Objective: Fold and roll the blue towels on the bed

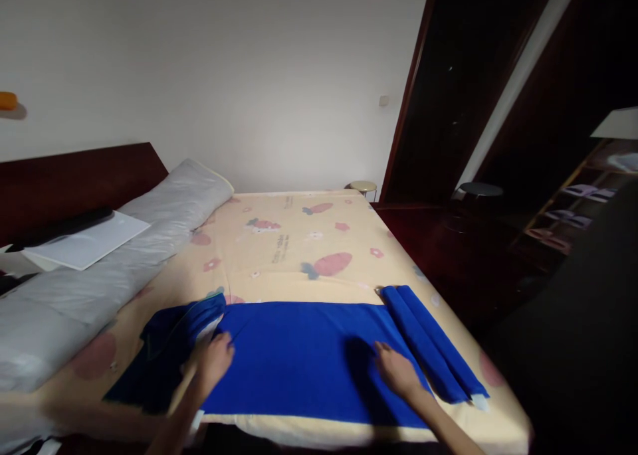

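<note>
A blue towel lies spread flat across the near part of the bed. Over its left end is my left hand, fingers curled; whether they pinch any cloth is hidden. My right hand is above the towel's right part, its fingers bent together with nothing visible in them, and its dark shadow falls on the cloth to the left. Just beyond the right end, two long blue rolls of towel lie side by side, a white tag showing at the near end. A crumpled pile of darker blue towels sits left of my left hand.
The patterned bed sheet stretches toward the wall. A grey covered pillow or bedding runs along the left, with a white flat board or paper on it. Stools and a shelf stand beyond the bed.
</note>
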Action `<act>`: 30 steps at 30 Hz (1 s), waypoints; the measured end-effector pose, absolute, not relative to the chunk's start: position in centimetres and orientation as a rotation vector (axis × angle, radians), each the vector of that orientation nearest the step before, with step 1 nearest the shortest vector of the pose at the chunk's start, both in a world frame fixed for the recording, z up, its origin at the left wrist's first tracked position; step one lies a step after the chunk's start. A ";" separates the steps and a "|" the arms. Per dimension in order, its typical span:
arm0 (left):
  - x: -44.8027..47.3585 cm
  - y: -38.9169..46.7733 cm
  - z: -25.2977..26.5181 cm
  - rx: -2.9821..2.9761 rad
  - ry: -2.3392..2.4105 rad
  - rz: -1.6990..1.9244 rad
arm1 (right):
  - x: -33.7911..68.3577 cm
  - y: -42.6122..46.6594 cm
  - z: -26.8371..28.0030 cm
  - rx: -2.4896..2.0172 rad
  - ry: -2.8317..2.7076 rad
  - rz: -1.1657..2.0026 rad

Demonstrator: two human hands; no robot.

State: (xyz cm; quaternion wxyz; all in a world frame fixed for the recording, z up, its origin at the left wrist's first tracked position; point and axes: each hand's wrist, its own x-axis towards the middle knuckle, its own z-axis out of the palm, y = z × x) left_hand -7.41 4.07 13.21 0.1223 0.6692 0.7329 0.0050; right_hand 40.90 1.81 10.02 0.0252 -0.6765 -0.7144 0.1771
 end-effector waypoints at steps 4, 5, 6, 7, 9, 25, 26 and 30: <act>6.5 5.0 10.7 2.227 1.787 0.034 | 30.1 3.0 9.3 -1.756 -2.386 0.602; 9.3 4.8 9.5 2.249 1.752 0.036 | 28.1 3.0 8.6 -1.718 -2.396 0.614; 11.4 4.5 8.3 2.251 1.738 0.047 | 26.6 2.9 7.8 -1.694 -2.385 0.636; 12.7 4.1 7.0 2.243 1.730 0.053 | 25.7 2.7 6.8 -1.674 -2.353 0.660; 12.8 3.3 4.5 2.245 1.714 0.058 | 26.1 2.1 4.3 -1.675 -2.288 0.654; 6.2 3.0 3.3 2.138 2.189 0.034 | 28.9 2.0 0.6 -1.807 -2.027 0.387; 8.3 3.4 3.1 2.174 2.052 0.031 | 27.1 2.6 1.2 -1.695 -2.132 0.486; 11.4 4.5 2.2 2.236 1.707 0.026 | 26.1 4.6 2.6 -1.449 -2.380 0.690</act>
